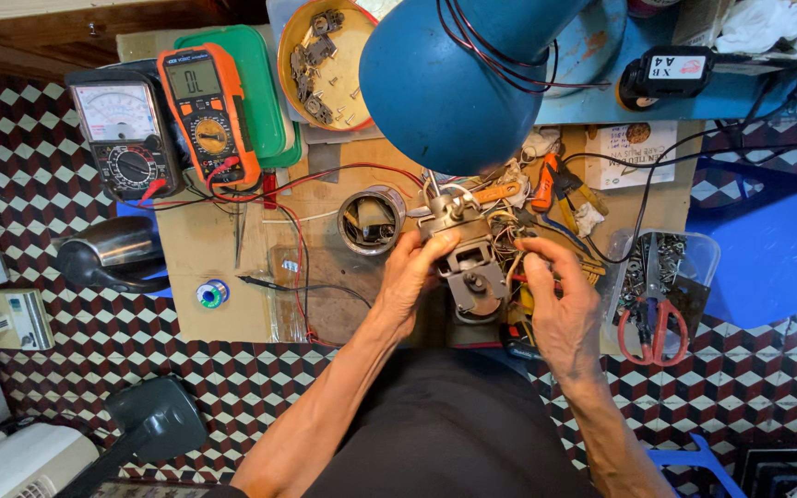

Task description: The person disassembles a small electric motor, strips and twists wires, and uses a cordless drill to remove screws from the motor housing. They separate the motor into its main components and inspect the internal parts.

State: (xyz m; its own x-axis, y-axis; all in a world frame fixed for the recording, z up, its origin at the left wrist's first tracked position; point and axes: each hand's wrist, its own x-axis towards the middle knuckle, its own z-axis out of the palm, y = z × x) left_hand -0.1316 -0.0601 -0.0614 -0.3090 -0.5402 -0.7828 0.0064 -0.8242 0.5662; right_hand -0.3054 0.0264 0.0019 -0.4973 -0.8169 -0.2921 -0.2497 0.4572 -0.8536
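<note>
Motor [465, 263], small grey metal unit w/ shaft pointing up toward the lamp, sits at centre of a brown cardboard-covered work surface [205, 249], just in front of the person. Left hand [412, 277] wraps its left side, fingers closed on the housing, thumb on top near the shaft end. Right hand [560, 304] is at the motor's right side, thumb & forefinger pinched shut on thin wires [517, 242] coming off it; can't tell exactly which wire. Blue lamp shade [454, 78] hangs right above, hiding part of the bench. Open round metal housing [371, 219] lies just left of the motor. Further left: orange digital multimeter [208, 111] & black analog meter [124, 134] side by side, red/black leads trailing across the cardboard. Solder spool [212, 294] near the front-left edge. Yellow round tin [325, 60] w/ small parts at the back. Red-handled scissors [653, 323] rest on a clear plastic tray of hardware [703, 254] to the right. Orange-handled pliers [546, 180] behind the motor.
</note>
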